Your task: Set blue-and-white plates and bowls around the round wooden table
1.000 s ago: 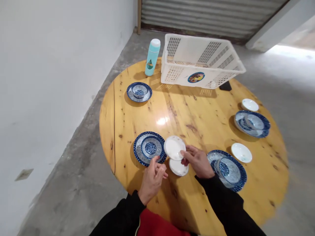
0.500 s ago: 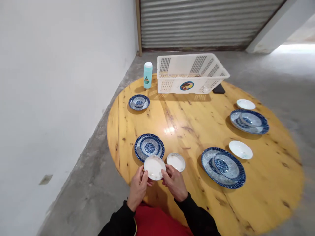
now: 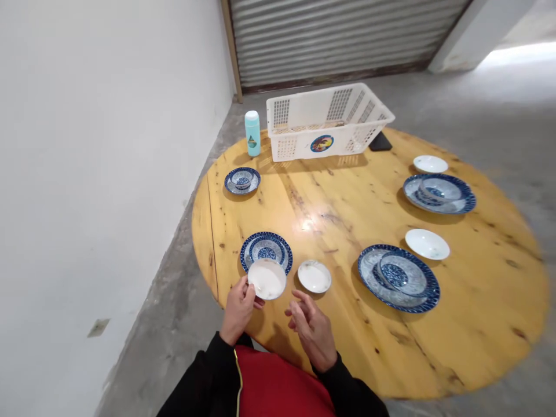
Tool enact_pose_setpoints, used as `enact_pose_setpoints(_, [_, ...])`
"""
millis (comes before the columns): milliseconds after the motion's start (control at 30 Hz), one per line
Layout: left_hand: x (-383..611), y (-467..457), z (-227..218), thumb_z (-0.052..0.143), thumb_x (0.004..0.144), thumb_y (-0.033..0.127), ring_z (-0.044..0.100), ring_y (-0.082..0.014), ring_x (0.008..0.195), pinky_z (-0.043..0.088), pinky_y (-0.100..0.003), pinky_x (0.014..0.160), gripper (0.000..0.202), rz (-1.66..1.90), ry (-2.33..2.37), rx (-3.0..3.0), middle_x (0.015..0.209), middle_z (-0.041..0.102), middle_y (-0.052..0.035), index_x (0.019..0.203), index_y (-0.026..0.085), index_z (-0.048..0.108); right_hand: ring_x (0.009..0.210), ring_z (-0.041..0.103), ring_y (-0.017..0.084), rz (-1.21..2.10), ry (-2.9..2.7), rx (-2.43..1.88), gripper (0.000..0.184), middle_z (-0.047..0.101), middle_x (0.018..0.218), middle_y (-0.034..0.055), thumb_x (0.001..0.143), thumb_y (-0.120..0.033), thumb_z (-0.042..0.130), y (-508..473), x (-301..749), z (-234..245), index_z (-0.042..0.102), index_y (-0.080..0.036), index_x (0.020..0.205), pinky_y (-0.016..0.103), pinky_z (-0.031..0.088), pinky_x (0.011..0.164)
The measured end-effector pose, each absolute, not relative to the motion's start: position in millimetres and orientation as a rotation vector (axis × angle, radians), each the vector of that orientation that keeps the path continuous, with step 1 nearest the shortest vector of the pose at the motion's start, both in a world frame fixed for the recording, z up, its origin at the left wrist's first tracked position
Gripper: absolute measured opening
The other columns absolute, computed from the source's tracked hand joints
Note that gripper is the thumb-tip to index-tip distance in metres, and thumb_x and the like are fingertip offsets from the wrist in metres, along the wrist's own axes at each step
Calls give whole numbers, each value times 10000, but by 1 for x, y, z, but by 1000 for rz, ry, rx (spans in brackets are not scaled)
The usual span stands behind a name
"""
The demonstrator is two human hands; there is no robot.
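A small white saucer [image 3: 267,279] is pinched at its left edge by my left hand [image 3: 238,308]. It hangs over the near rim of a blue-patterned plate [image 3: 245,248], which bears a matching blue bowl [image 3: 266,249] and is partly hidden by the saucer. My right hand [image 3: 311,330] is apart from the saucer, holding nothing, its fingers slightly curled and spread. Just beyond my right fingers, a second white saucer [image 3: 314,277] lies on the table. Farther right stands another blue plate [image 3: 428,302] with a glossy bowl [image 3: 402,275] on it.
The round wooden table [image 3: 330,324] also bears a white crate [image 3: 299,145], a turquoise bottle [image 3: 252,136] and a black flat object [image 3: 380,142]. More blue plates stand at the far left [image 3: 234,188] and right [image 3: 467,200], near white dishes [image 3: 427,244]. A white wall [image 3: 108,145] rises left.
My right hand has let go of the saucer and moved slightly right and down. My left hand still holds it. The view has shifted a little.
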State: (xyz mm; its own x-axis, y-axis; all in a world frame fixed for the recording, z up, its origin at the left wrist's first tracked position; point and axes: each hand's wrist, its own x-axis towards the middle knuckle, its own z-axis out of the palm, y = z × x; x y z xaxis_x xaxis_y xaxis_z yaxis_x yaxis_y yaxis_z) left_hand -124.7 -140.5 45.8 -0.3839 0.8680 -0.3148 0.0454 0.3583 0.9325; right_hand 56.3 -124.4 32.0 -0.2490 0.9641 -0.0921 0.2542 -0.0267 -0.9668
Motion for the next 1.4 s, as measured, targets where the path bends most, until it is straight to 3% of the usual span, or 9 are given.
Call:
enact_pose_setpoints(133, [-187, -102, 39, 556, 860, 436, 676, -176, 564, 569, -287, 541, 251, 1143, 1700, 869, 650, 660, 10, 908, 190, 559, 576, 677, 160, 1011, -1852, -1005, 240, 698, 708, 22, 963, -264, 511, -160, 34, 41, 618, -182, 1162, 259, 565, 585])
enact_pose_setpoints(333, [-282, -29, 8, 511, 884, 314, 703, -194, 583, 577, -290, 540, 139, 1006, 1722, 968, 658, 683, -16, 899, 185, 560, 771, 711, 210, 731, -2108, -848, 302, 740, 886, 71, 925, -204, 532, -166, -57, 71, 574, -196, 1224, 323, 589, 710])
enact_pose_setpoints(467, [-321, 21, -17, 504, 908, 271, 704, -175, 580, 561, -252, 538, 110, 956, 1750, 975, 649, 672, -15, 906, 174, 556, 825, 701, 213, 753, -2165, -805, 327, 738, 934, 92, 927, -159, 478, -154, -111, 86, 549, -181, 1245, 334, 579, 754])
enact_pose_setpoints(667, [-343, 82, -43, 510, 929, 239, 720, -163, 591, 549, -216, 556, 117, 911, 1786, 1007, 667, 707, -42, 952, 153, 584, 866, 720, 200, 602, -2201, -947, 446, 753, 994, 91, 893, -60, 410, -160, -119, 83, 555, -187, 1295, 314, 582, 778])
enact_pose_setpoints(800, [-344, 109, -50, 490, 939, 232, 732, -163, 601, 545, -205, 552, 141, 885, 1801, 1024, 715, 742, -74, 977, 144, 594, 866, 743, 193, 496, -2137, -1122, 488, 765, 1000, 68, 912, -59, 418, -173, -105, 73, 560, -238, 1343, 282, 597, 769])
enact_pose_setpoints(933, [-341, 127, -55, 470, 947, 230, 739, -166, 607, 548, -206, 550, 183, 861, 1806, 1047, 760, 761, -110, 1010, 123, 605, 879, 755, 242, 450, -2058, -1247, 531, 766, 1026, 72, 948, -107, 411, -181, -106, 60, 517, -296, 1432, 346, 623, 764])
enact_pose_setpoints(1233, [-336, 149, -62, 453, 932, 201, 724, -154, 562, 542, -203, 536, 231, 835, 1788, 1074, 772, 768, -123, 1088, 100, 590, 891, 744, 213, 469, -2127, -1128, 511, 763, 1025, 97, 928, -71, 426, -159, -136, 62, 511, -223, 1408, 338, 604, 757])
enact_pose_setpoints(1400, [-334, 145, -61, 468, 922, 200, 733, -164, 584, 554, -216, 558, 276, 831, 1781, 1060, 788, 776, -125, 1160, 96, 562, 863, 754, 219, 519, -2069, -1207, 494, 764, 1027, 87, 967, -116, 405, -176, -116, 59, 512, -259, 1427, 314, 613, 725])
